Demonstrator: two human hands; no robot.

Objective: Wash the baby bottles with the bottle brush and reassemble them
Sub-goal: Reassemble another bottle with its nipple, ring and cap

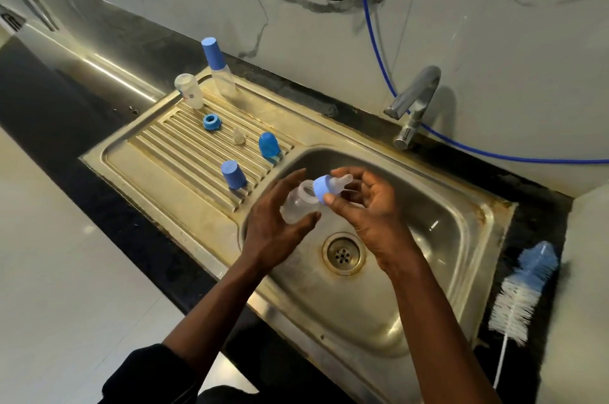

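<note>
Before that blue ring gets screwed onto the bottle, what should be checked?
1. Left hand grips the clear bottle: ok.
2. Right hand pinches the blue ring: ok.
3. Teat sits through the ring: ok.
4. Ring square on the bottle's mouth: not ok, tilted beside it.
5. Bottle clean inside: cannot tell.
6. Tap off: ok, no water runs.

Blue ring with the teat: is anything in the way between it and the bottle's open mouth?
Nothing that shows. The right hand pinches the blue ring right at the open mouth of the bottle, which the left hand holds. No finger or other part lies across the mouth.
</note>
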